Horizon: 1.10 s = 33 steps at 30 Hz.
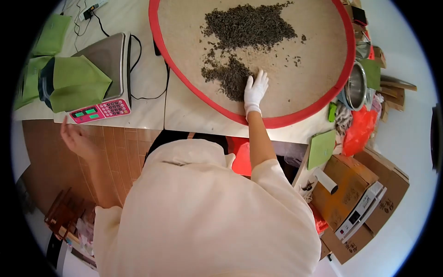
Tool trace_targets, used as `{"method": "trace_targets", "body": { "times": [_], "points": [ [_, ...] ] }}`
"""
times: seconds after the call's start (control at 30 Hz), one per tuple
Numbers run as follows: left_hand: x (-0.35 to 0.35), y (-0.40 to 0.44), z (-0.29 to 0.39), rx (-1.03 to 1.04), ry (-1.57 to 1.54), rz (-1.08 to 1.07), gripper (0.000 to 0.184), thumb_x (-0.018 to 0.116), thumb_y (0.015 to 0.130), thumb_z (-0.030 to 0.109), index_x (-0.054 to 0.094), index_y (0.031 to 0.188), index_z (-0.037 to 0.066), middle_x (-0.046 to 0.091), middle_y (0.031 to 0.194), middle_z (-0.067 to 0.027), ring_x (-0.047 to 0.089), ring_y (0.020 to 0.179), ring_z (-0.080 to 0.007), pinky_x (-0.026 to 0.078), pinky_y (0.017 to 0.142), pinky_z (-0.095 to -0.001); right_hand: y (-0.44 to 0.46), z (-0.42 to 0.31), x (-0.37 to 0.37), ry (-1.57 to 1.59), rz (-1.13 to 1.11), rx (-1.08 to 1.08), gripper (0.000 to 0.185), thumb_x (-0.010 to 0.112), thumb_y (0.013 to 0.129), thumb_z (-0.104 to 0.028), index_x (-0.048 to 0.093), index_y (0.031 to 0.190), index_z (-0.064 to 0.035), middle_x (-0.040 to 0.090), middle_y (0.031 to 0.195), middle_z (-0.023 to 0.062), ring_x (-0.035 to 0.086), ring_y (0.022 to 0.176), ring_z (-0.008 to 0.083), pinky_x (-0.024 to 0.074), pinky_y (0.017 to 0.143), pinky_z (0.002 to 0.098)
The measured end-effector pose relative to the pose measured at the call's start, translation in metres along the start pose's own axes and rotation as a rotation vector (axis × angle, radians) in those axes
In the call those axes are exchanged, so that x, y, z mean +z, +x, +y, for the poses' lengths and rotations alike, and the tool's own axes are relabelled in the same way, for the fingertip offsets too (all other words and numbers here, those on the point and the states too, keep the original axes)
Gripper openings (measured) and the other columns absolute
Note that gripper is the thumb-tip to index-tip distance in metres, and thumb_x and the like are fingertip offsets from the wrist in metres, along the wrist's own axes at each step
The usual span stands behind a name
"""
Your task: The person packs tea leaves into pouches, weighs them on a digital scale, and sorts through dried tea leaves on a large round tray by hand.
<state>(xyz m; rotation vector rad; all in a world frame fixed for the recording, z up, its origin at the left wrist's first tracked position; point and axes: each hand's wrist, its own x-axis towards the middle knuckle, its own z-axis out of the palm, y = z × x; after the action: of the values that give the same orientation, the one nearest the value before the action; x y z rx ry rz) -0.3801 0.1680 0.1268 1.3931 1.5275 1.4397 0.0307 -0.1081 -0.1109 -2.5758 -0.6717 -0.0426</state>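
My right hand (pixel 256 91), in a white glove, lies on a large round tray with a red rim (pixel 195 99). Its fingers are stretched out, at the right edge of a small pile of dark, curled dried leaves (pixel 230 79) that look like tea. A larger pile of the same leaves (pixel 249 27) lies farther back. My bare left hand (pixel 77 141) hangs off the table's front edge, just below a pink-fronted digital scale (pixel 102 110). Its fingers are loosely extended, and I see nothing in it. On the scale sits an opened green bag (pixel 78 83) beside a dark round thing (pixel 46 85).
More green bags (pixel 51 34) lie at the far left, near a power strip (pixel 92 10) and black cables. At the right are a metal bowl (pixel 356 87), a red plastic bag (pixel 359 131), a green packet (pixel 321 149) and cardboard boxes (pixel 344 187).
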Motion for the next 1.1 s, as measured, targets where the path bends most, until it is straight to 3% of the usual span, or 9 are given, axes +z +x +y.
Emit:
{"method": "trace_targets", "body": {
  "times": [0.27,0.4,0.47,0.53,0.63,0.77,0.87,0.97,1.1],
  "points": [
    [0.013,-0.085,-0.001,-0.177,0.064,-0.276,0.023,0.048,0.098,0.012,0.057,0.118,0.007,0.040,0.070,0.0084,0.027,0.054,0.0001,0.022,0.046,-0.0172,0.064,-0.077,0.032,0.268,-0.287,-0.543,0.063,0.054,0.089,-0.032,0.034,0.142,-0.0045,0.032,0.146,0.0247,0.030,0.134,0.0429,0.0235,0.112,0.0465],
    [0.033,-0.091,0.035,-0.114,0.200,-0.115,0.024,0.047,0.098,0.013,0.056,0.119,0.007,0.039,0.073,0.0080,0.028,0.056,-0.0001,0.023,0.047,-0.0172,0.067,-0.098,0.015,0.266,-0.482,-0.807,0.055,0.054,0.088,-0.026,0.040,0.138,-0.0065,0.034,0.145,0.0220,0.034,0.134,0.0395,0.0253,0.112,0.0438],
    [0.025,-0.071,0.045,-0.092,0.230,0.009,0.025,0.045,0.099,0.013,0.056,0.121,0.006,0.037,0.074,0.0072,0.029,0.058,-0.0006,0.024,0.049,-0.0168,0.102,-0.111,-0.004,0.159,-0.546,-0.677,0.050,0.054,0.088,-0.022,0.043,0.135,-0.0079,0.037,0.144,0.0196,0.035,0.134,0.0365,0.0253,0.112,0.0444],
    [0.010,-0.049,0.044,-0.113,0.197,0.027,0.026,0.044,0.099,0.013,0.055,0.121,0.006,0.036,0.074,0.0071,0.029,0.059,-0.0007,0.024,0.049,-0.0166,0.121,-0.100,0.020,0.108,-0.151,-0.685,0.049,0.056,0.085,-0.019,0.047,0.131,-0.0089,0.042,0.139,0.0174,0.041,0.127,0.0340,0.0280,0.108,0.0489],
    [0.006,-0.046,0.042,-0.148,0.197,0.033,0.028,0.044,0.099,0.013,0.054,0.124,0.006,0.036,0.073,0.0059,0.030,0.057,-0.0016,0.026,0.048,-0.0171,0.138,-0.101,0.031,0.128,-0.222,-0.747,0.050,0.058,0.083,-0.018,0.048,0.131,-0.0110,0.042,0.139,0.0150,0.042,0.124,0.0357,0.0288,0.106,0.0516],
    [0.007,-0.057,0.042,-0.153,0.287,0.017,0.029,0.044,0.099,0.012,0.053,0.126,0.006,0.038,0.072,0.0045,0.032,0.055,-0.0026,0.027,0.046,-0.0176,0.113,-0.101,0.023,0.561,-0.614,-0.816,0.036,0.054,0.083,-0.004,0.063,0.116,-0.0144,0.059,0.121,0.0146,0.054,0.110,0.0339,0.0445,0.096,0.0396],
    [0.009,-0.047,0.051,-0.156,0.289,0.100,0.030,0.043,0.099,0.012,0.052,0.127,0.005,0.041,0.074,0.0038,0.033,0.056,-0.0025,0.027,0.046,-0.0179,0.108,-0.086,-0.002,0.755,-0.669,-0.625,0.037,0.049,0.086,0.002,0.065,0.115,-0.0138,0.062,0.119,0.0135,0.056,0.111,0.0307,0.0435,0.099,0.0365],
    [-0.011,-0.008,0.042,-0.100,0.325,0.097,0.031,0.044,0.099,0.013,0.050,0.128,0.004,0.048,0.081,0.0015,0.041,0.064,-0.0054,0.036,0.053,-0.0205,0.130,-0.068,-0.012,0.771,-0.494,-0.391,0.041,0.044,0.086,0.007,0.064,0.116,-0.0108,0.064,0.116,0.0137,0.058,0.111,0.0287,0.0436,0.099,0.0362],
    [-0.037,0.079,0.035,0.030,0.424,0.167,0.038,0.047,0.099,0.020,0.045,0.132,0.003,0.055,0.103,-0.0060,0.054,0.088,-0.0135,0.047,0.077,-0.0278,0.146,-0.064,0.006,0.515,-0.395,-0.624,0.043,0.048,0.080,0.009,0.064,0.116,-0.0099,0.063,0.119,0.0128,0.057,0.114,0.0306,0.0428,0.104,0.0382]
  ]
}}
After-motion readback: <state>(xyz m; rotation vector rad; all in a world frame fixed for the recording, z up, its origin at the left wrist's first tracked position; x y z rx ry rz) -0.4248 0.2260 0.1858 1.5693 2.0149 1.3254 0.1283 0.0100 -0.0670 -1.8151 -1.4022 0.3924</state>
